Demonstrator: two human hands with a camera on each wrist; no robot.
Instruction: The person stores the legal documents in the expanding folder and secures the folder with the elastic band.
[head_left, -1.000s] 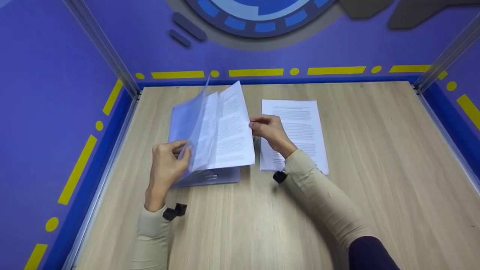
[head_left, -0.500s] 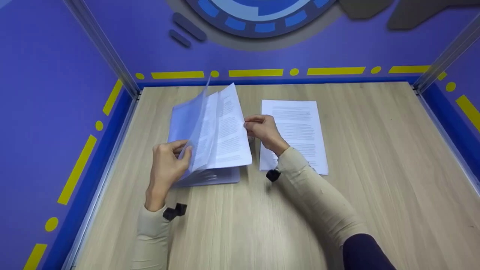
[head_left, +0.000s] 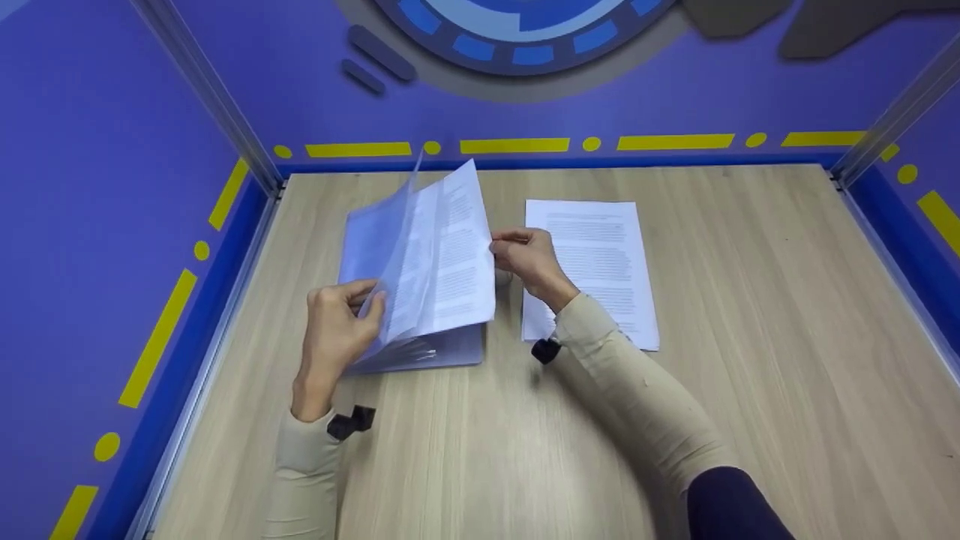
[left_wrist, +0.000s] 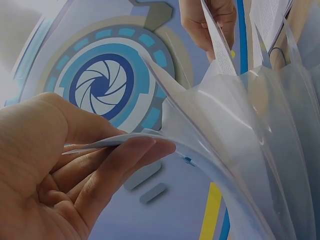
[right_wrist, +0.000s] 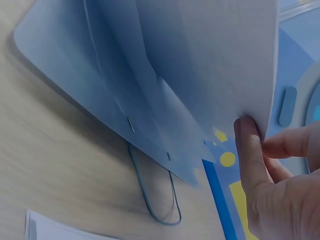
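A translucent expanding file folder [head_left: 375, 232] lies at the left of the table, its clear dividers fanned out in the left wrist view. My left hand [head_left: 337, 326] pinches its raised cover and clear sheets between thumb and fingers. Printed paper sheets [head_left: 461, 262] stand tilted within the folder, their left part behind a clear divider and their right part sticking out. With thumb and fingertips, my right hand [head_left: 529, 259] pinches the sheets' right edge. An elastic cord loop [right_wrist: 141, 192] hangs from the folder's edge in the right wrist view.
A second stack of printed paper [head_left: 592, 255] lies flat to the right of the folder, partly under my right forearm. The wooden table [head_left: 750, 300] is bordered by blue panels [head_left: 525, 112] at the back and both sides.
My right hand has moved slightly left, carrying the sheets' edge further toward the folder. The sheets' lower right corner has shifted left and up. My left hand stays in place.
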